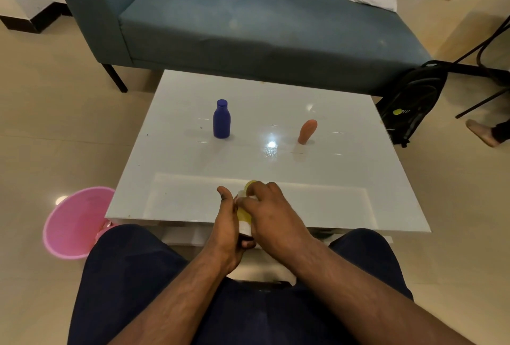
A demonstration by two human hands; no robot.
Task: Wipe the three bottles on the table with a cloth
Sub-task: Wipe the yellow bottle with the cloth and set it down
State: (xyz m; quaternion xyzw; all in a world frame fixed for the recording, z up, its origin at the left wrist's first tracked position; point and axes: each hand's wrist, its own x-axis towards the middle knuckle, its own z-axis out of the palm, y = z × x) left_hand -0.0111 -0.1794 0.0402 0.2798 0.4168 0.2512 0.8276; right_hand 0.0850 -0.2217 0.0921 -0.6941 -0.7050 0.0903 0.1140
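Bottles number three: a yellow bottle (pixel 244 213) sits in the grip over the near edge of the glossy white bench (pixel 345 179), the left hand (pixel 226 230) curled round it from the left, the right hand (pixel 271 216) pressing a white cloth (pixel 245 227) against it. Well beyond the grip stand one blue bottle (pixel 221 119) to the left and one orange bottle (pixel 307 131) to the right, apart. Behind the bench, one blue sofa (pixel 248 24); left of the grip, one pink bin (pixel 74 223) on the tiled floor; far right, one black backpack (pixel 411 102).

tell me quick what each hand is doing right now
Left hand: holds the yellow bottle from the side, thumb up.
Right hand: fingers curled over the bottle's top, pressing a white cloth on it.
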